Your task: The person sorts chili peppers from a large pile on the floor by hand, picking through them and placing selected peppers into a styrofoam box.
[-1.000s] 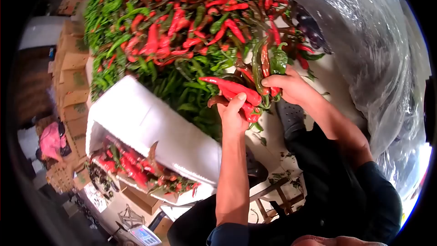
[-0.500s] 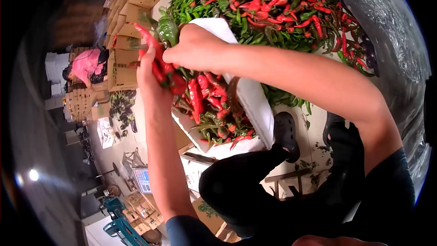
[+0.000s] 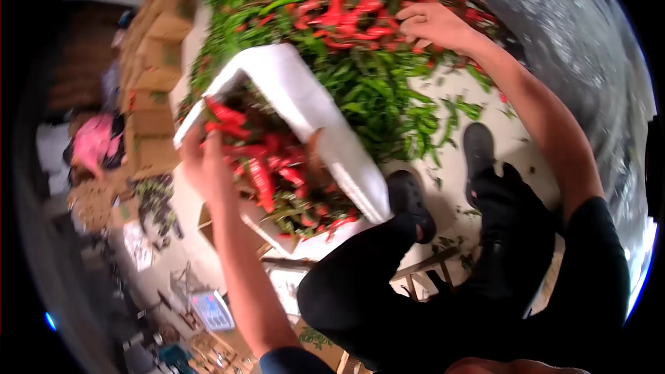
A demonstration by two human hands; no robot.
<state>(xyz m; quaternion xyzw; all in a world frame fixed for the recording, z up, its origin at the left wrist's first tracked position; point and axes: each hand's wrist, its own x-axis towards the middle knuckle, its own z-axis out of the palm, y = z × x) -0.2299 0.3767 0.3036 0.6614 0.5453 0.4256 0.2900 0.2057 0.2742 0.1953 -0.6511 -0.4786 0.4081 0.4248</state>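
Observation:
A white foam box sits tilted in front of me, partly filled with red peppers and some darker green ones. My left hand is at the box's left side, its fingertips beside red peppers. Motion blur hides whether it grips any of them. My right hand reaches over the large pepper heap, fingers apart and partly bent, with nothing visible in it. Red peppers lie just beyond its fingertips.
Green peppers spread beside the box. Clear plastic sheeting hangs at right. Cardboard boxes line the left, near a person in pink. A scale stands lower left. My shoes are close to the box.
My right hand has left the peppers at my left hand and moved right to the heap. My left hand has lowered to the box's side. The view has shifted.

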